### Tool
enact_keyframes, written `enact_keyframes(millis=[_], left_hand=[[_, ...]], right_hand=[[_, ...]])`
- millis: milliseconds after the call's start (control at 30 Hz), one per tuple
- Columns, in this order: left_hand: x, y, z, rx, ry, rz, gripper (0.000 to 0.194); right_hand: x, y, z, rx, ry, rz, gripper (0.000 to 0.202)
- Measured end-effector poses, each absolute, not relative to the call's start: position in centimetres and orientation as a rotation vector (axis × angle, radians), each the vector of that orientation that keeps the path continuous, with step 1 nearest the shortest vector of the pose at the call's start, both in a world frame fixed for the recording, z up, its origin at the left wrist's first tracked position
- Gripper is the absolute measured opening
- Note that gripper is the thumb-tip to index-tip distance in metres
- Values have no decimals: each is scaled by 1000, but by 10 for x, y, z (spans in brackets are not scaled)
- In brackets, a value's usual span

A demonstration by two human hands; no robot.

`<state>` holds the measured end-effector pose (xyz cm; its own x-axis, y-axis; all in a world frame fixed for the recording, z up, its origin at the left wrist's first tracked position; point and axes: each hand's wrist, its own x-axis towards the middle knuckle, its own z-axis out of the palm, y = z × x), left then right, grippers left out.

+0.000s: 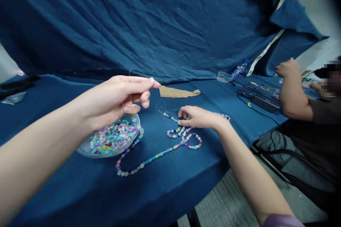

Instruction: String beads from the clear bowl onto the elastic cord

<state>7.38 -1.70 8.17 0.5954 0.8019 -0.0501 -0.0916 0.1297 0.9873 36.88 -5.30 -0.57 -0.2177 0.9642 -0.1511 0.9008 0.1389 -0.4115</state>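
Observation:
My left hand (130,92) is raised over the bead box, thumb pressed to the index finger. A fine clear thread (136,70) curves up behind it and seems to be pinched there. My right hand (198,117) hovers low over a long beaded strand (160,154), fingers loosely curled and thumb apart; whether it touches the beads I cannot tell. The strand's pastel beads loop across the cloth, and one end runs up by the box. Tangled clear thread (161,110) lies at its other end. A clear plastic box (105,155) holds many mixed loose beads (113,136).
A torn piece of brown cardboard (176,92) lies behind my hands on the blue cloth (165,191). At the right are a plastic bottle (239,69), cables and a black adapter (263,103). Another person's arm (294,92) rests beyond them. Blue fabric hangs behind.

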Motion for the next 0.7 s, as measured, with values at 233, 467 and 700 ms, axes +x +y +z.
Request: enact_keyframes(millis=[233,467,700], left_hand=[[72,-18,75,1298,701,705,15],[69,-18,76,1287,687,693,16],[70,-20,78,1282,677,679,17]], right_hand=[[371,-42,-11,-1739,-2267,706,5],[388,-33,-7,-1780,-2136,724,21],[383,-40,11,-2047,-2201,417,16]])
